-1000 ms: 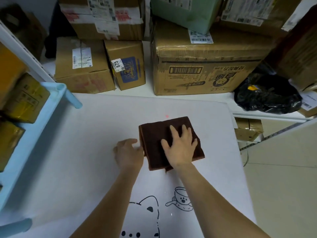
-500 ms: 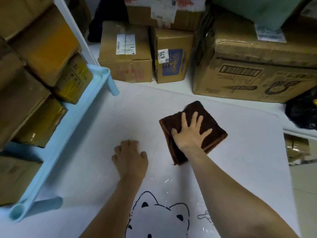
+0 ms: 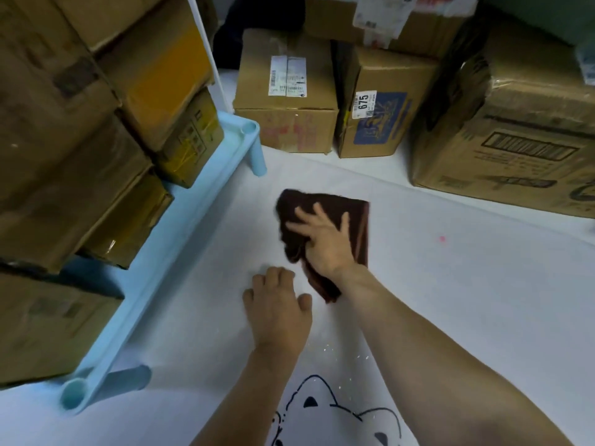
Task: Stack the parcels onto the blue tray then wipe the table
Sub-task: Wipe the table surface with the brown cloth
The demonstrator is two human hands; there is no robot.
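Observation:
A folded dark brown cloth (image 3: 352,217) lies on the white table (image 3: 450,300). My right hand (image 3: 325,244) presses flat on the cloth with its fingers spread. Just below it, my left hand (image 3: 278,305) rests on the bare table surface beside the cloth's near corner, holding nothing. At the left stands the light blue tray (image 3: 161,252), with several brown cardboard parcels (image 3: 80,130) stacked on it. The parcels' tops run out of view.
More cardboard boxes line the back of the table: one with a white label (image 3: 286,91), one marked 675 (image 3: 373,104), and a large one (image 3: 515,140) at the right. A cat drawing (image 3: 335,413) is printed near the table's front edge.
My right hand has slid the cloth leftward toward the tray and turned it. The view has swung left, bringing the tray and its parcels closer. My left hand stays resting on the table.

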